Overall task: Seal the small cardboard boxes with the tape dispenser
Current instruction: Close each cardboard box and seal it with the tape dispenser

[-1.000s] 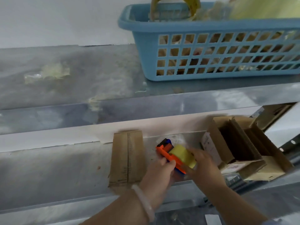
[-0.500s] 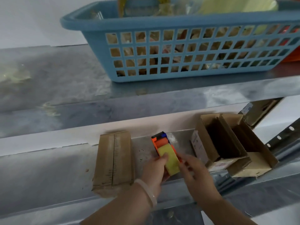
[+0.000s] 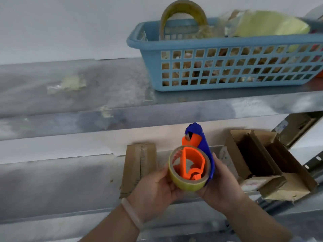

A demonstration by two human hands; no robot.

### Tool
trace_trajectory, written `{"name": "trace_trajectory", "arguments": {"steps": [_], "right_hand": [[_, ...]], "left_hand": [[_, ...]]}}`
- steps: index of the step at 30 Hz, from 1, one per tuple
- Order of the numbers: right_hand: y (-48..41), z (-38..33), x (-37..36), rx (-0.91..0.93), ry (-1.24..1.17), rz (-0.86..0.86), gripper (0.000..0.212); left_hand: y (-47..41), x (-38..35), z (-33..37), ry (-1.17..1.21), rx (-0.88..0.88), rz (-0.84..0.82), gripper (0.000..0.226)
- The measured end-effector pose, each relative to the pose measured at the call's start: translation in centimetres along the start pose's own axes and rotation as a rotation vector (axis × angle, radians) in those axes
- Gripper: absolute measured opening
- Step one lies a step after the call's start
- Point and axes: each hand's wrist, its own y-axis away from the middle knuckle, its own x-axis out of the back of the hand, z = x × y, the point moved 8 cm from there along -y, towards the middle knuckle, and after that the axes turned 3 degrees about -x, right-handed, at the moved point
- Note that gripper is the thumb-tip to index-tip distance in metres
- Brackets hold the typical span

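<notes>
Near the front edge of the lower metal shelf (image 3: 52, 180), both hands are cradling the orange-and-blue plastic tape dispenser (image 3: 194, 159), lifted clear of the shelf surface with its blue nose pointing up and away. The left hand (image 3: 155, 187) is cupping the left and under side of the yellowish roll of packing tape (image 3: 185, 182), fingers curled round it; the right hand (image 3: 220, 186) is wrapping the blue side plate from the right, so each hand is closed on the dispenser.

Just behind the hands, to the left, a flat closed brown cardboard box (image 3: 139, 165) is lying on the shelf with a taped seam running along its top. To the right, two open brown cardboard boxes (image 3: 262, 159) are leaning together, flaps up and dark interiors showing. On the upper shelf, far and right, a blue plastic lattice basket (image 3: 227, 49) is holding a spare tape roll (image 3: 183, 16) and pale green wrapping.

By my judgement, the dispenser is light and rigid, though its smooth plastic could slip, and the roll can spin freely, so gripping the roll alone is unwise. The orange handle through the core looks like the proper hold. Its cutting blade, likely at the nose, is worth keeping fingers away from. The boxes seem light and thin-walled, apt to slide or crush under pressure.
</notes>
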Motion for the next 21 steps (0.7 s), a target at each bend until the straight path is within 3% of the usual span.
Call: {"name": "trace_trajectory", "arguments": {"steps": [3,6,9,11,17,21], "right_hand": [[-0.2,0.6,-0.1,-0.002,0.010,0.000,0.048],[0.1,0.0,-1.1,0.037,0.137,-0.049,0.032],[-0.1,-0.5,-1.3,0.059,0.367,-0.137,0.077],[-0.5,-0.5,-1.1,0.070,0.474,-0.148,0.087],[-0.2,-1.6,-3.3,0.196,0.880,-0.114,0.056],[-0.1,-1.5,-4.1,0.172,0.988,-0.165,0.057]], "left_hand": [[1.0,1.0,0.1,-0.043,-0.003,0.022,0.041],[1.8,2.6,1.1,-0.276,-0.055,0.080,0.034],[2.2,4.0,3.4,-0.281,-0.148,0.233,0.030],[2.4,4.1,4.1,-0.181,-0.119,0.266,0.030],[3.3,4.4,4.7,-0.190,-0.011,0.272,0.042],[3.8,4.3,4.9,-0.281,0.005,0.233,0.024]]}}
